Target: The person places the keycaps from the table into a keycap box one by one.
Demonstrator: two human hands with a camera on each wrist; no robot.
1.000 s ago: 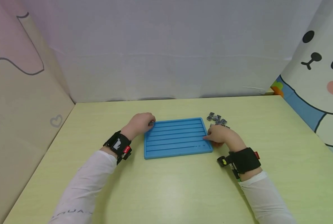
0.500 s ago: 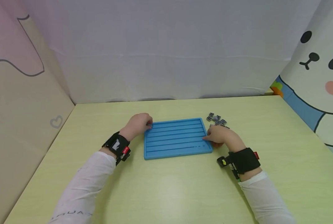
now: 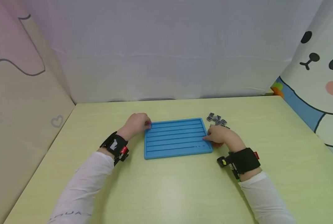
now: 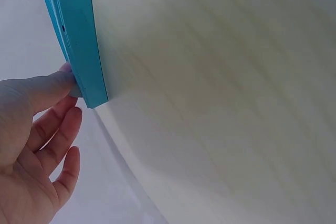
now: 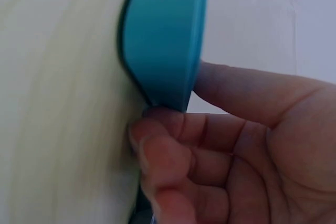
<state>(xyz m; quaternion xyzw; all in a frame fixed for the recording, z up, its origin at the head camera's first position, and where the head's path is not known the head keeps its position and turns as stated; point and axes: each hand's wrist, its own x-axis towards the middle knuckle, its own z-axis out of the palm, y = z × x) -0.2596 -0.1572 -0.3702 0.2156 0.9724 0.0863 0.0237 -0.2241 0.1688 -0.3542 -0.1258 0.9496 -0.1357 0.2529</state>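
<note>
A flat blue tray (image 3: 175, 137) with several lengthwise ridges lies on the table in the head view. My left hand (image 3: 137, 124) is at its far left corner. Thumb and fingertips pinch what looks like a small grey piece (image 4: 76, 91), mostly hidden, against the tray's corner in the left wrist view. My right hand (image 3: 222, 136) grips the tray's right edge, thumb (image 5: 236, 90) on top and curled fingers at the side and underside. Several small grey square tiles (image 3: 218, 121) with dark markings lie just beyond the right hand, which partly hides them.
The light wooden table (image 3: 169, 189) extends all round the tray. A pale cloth (image 3: 166, 62) hangs along its far edge. Printed panels stand at the left and right sides. Each wrist wears a black strap (image 3: 243, 160) with a camera.
My left hand has shifted slightly leftward along the tray's far left corner. The right hand and the tray stay in nearly the same place.
</note>
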